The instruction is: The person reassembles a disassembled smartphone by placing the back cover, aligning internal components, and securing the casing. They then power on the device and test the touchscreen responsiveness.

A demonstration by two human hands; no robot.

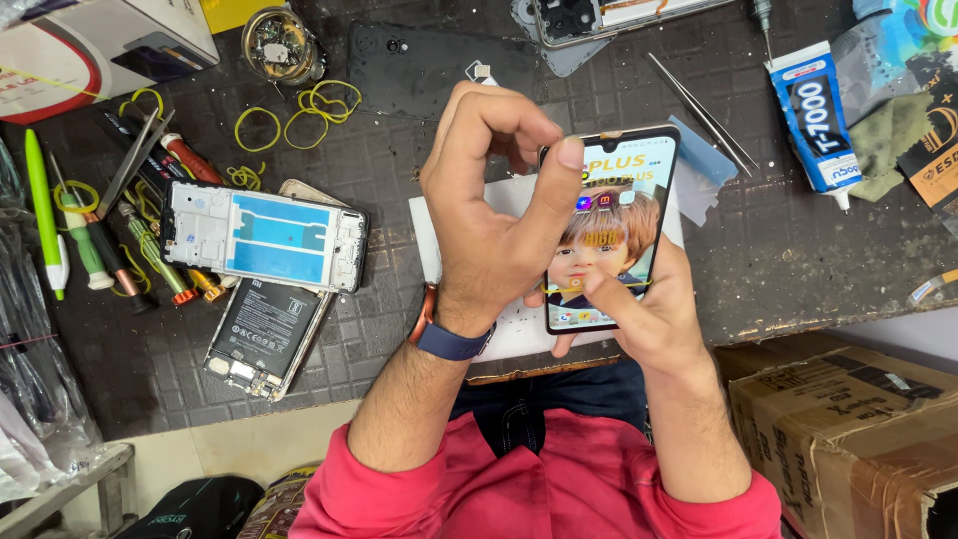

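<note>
Left hand (489, 215) grasping phone (611, 228), thumb pressed on top edge, fingers curled behind. Right hand (644, 309) grasping phone's lower part, thumb on lit screen beside yellow rubber band (599, 287) stretched across it. Phone at mat centre, over white sheet (431, 232). Left: phone frame (263, 236) on opened phone (261, 334), screwdrivers (150, 250). Far right: tweezers (702, 113), glue tube (816, 118).

phone (611, 232) between both hands | frame (264, 237) left, on opened phone (261, 339) | tweezers (702, 112), glue tube (818, 118) right

Left hand (489, 215) arched (thumb extended), right hand (644, 314) fingers curled.
</note>
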